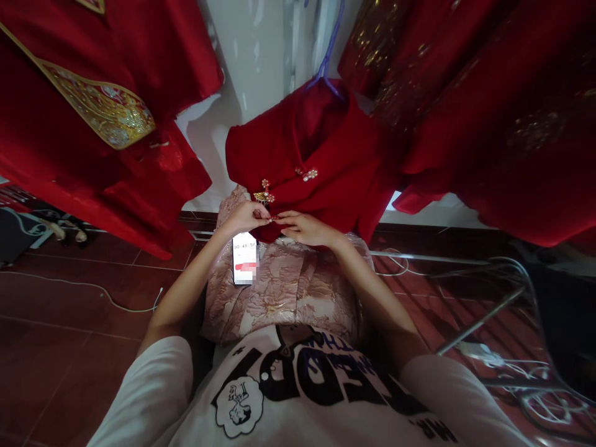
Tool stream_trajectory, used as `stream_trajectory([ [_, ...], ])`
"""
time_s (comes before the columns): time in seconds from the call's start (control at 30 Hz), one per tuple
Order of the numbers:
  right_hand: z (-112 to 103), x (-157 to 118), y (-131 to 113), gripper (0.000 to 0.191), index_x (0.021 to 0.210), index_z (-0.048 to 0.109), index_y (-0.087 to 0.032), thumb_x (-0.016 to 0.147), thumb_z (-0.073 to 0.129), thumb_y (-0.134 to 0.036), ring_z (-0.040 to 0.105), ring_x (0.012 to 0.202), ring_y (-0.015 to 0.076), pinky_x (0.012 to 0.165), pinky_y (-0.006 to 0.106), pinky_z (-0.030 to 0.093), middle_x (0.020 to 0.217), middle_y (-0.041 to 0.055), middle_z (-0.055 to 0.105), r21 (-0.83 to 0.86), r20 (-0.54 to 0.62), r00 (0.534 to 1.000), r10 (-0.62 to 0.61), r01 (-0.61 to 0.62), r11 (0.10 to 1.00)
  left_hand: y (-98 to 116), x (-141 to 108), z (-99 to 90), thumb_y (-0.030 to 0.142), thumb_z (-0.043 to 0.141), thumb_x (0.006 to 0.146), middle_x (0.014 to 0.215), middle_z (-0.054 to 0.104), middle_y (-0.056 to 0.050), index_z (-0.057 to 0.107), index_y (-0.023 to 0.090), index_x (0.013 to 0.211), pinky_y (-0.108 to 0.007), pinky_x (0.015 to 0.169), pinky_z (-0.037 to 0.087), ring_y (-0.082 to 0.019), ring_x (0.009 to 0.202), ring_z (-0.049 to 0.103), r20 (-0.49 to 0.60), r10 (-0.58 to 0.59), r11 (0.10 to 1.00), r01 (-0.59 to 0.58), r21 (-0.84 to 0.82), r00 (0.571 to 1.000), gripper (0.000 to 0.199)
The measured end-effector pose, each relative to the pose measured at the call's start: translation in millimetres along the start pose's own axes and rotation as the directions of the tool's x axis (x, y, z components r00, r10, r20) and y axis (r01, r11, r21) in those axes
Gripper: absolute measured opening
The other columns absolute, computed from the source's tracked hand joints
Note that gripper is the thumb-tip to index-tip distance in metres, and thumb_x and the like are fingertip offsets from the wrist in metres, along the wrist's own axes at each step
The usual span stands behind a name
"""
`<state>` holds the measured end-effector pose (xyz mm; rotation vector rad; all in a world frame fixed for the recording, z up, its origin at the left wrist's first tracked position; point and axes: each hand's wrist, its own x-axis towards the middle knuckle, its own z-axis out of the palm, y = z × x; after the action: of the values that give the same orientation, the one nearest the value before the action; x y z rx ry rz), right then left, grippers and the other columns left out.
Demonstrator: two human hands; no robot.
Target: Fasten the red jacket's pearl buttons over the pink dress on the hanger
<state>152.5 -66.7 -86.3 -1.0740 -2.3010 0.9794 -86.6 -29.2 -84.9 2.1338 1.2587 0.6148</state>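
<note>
Garment (344,180) hangs on hanger (325,65), presumably for support, while left hand (249,218) seemingly pinches it; right hand (308,229) half-open, grip unclear.

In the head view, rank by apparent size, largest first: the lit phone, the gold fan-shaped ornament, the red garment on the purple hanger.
1. Red garment
2. Lit phone
3. Gold fan-shaped ornament
The gaps look clear.

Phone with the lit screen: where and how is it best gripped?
Probably by the long edges of the phone, near its lower end, coming from the near side: it lies screen-up on the patterned fabric with that end open to reach, while the left hand crowds the upper end.
</note>
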Motion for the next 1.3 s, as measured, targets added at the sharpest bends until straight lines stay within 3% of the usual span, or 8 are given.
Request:
stream_trajectory([
  [0.2, -38.4, -20.7, -26.1, 0.033, 0.125, 0.079, -0.021, 0.099, 0.058, -0.022, 0.073, 0.115, 0.0206, 0.107, 0.039, 0.057, 0.135, 0.0084, 0.073, 0.031, -0.069, 0.997, -0.023, 0.025, 0.999, -1.2, -1.3, -10.4, 0.016, 0.079, 0.073, 0.093, 0.072, -0.003, 0.076, 0.021, 0.097, -0.033, 0.080, 0.051, -0.020, 0.085, 0.064, -0.104, 0.131, 0.972, -0.107, 0.208, 0.986, 0.025],
  [0.4, -71.4, -44.7, -37.9, 0.038, 0.129, 0.075, -0.014, 0.099, 0.061, -0.033, 0.075, 0.108, 0.0208, 0.098, 0.037, 0.061, 0.125, 0.0120, 0.076, 0.153, -0.251, 0.968, 0.019, 0.021, 0.988, 5.9, -7.0, -14.6, 0.019, 0.082, 0.081, 0.105, 0.069, -0.005, 0.075, 0.022, 0.102, -0.039, 0.095, 0.050, -0.025, 0.103, 0.065, 0.050, 0.248, 0.920, -0.251, 0.301, 0.968, 0.023],
  [0.5, -76.6, -48.8, -38.0, 0.038, 0.127, 0.076, -0.016, 0.099, 0.064, -0.039, 0.076, 0.108, 0.0209, 0.100, 0.037, 0.061, 0.124, 0.0116, 0.076, 0.185, -0.275, 0.961, 0.037, 0.015, 0.983, 7.7, -7.9, -6.5, 0.023, 0.082, 0.084, 0.117, 0.066, -0.008, 0.074, 0.020, 0.104, -0.043, 0.102, 0.049, -0.029, 0.115, 0.063, 0.079, 0.273, 0.887, -0.283, 0.366, 0.959, 0.023],
  [0.63, -76.3, -48.9, -38.1, 0.041, 0.126, 0.075, -0.016, 0.098, 0.065, -0.044, 0.076, 0.108, 0.0213, 0.102, 0.039, 0.061, 0.122, 0.0117, 0.077, 0.197, -0.268, 0.963, 0.035, 0.020, 0.980, 6.1, -5.8, 2.1, 0.031, 0.077, 0.092, 0.113, 0.063, -0.009, 0.072, 0.020, 0.100, -0.045, 0.103, 0.050, -0.031, 0.118, 0.060, 0.102, 0.323, 0.839, -0.334, 0.430, 0.941, 0.014],
  [0.87, -75.0, -46.8, -37.2, 0.043, 0.127, 0.075, -0.016, 0.097, 0.065, -0.046, 0.076, 0.106, 0.0207, 0.101, 0.039, 0.061, 0.118, 0.0103, 0.078, 0.184, -0.276, 0.961, 0.032, 0.020, 0.983, 18.4, -5.9, 6.5, 0.027, 0.060, 0.103, 0.105, 0.068, -0.011, 0.065, 0.018, 0.101, -0.043, 0.100, 0.053, -0.029, 0.107, 0.065, 0.083, 0.422, 0.811, -0.417, 0.410, 0.903, 0.010],
  [1.07, -77.7, -48.5, -37.6, 0.041, 0.127, 0.075, -0.015, 0.098, 0.064, -0.042, 0.076, 0.104, 0.0207, 0.099, 0.038, 0.061, 0.116, 0.0113, 0.078, 0.189, -0.291, 0.956, 0.041, 0.016, 0.982, 18.5, -5.4, 10.3, 0.025, 0.059, 0.104, 0.098, 0.071, -0.010, 0.065, 0.020, 0.095, -0.042, 0.093, 0.054, -0.028, 0.099, 0.068, -0.004, 0.377, 0.862, -0.349, 0.368, 0.926, 0.012],
  [1.17, -78.4, -48.8, -37.7, 0.040, 0.126, 0.075, -0.015, 0.098, 0.064, -0.042, 0.075, 0.104, 0.0205, 0.101, 0.038, 0.061, 0.116, 0.0112, 0.077, 0.189, -0.284, 0.957, 0.050, 0.005, 0.982, 15.4, -4.0, 13.8, 0.030, 0.063, 0.102, 0.096, 0.073, -0.008, 0.065, 0.020, 0.093, -0.040, 0.094, 0.054, -0.025, 0.097, 0.070, -0.111, 0.359, 0.902, -0.313, 0.297, 0.927, 0.014],
  [1.3, -78.0, -47.5, -36.1, 0.039, 0.126, 0.075, -0.014, 0.098, 0.063, -0.039, 0.076, 0.102, 0.0201, 0.098, 0.038, 0.061, 0.115, 0.0116, 0.078, 0.181, -0.283, 0.958, 0.046, 0.007, 0.983, 14.3, 2.4, 22.1, 0.033, 0.068, 0.099, 0.098, 0.076, -0.006, 0.063, 0.020, 0.107, -0.031, 0.084, 0.057, -0.019, 0.090, 0.073, -0.307, 0.094, 0.995, -0.099, 0.000, 0.947, 0.016],
])
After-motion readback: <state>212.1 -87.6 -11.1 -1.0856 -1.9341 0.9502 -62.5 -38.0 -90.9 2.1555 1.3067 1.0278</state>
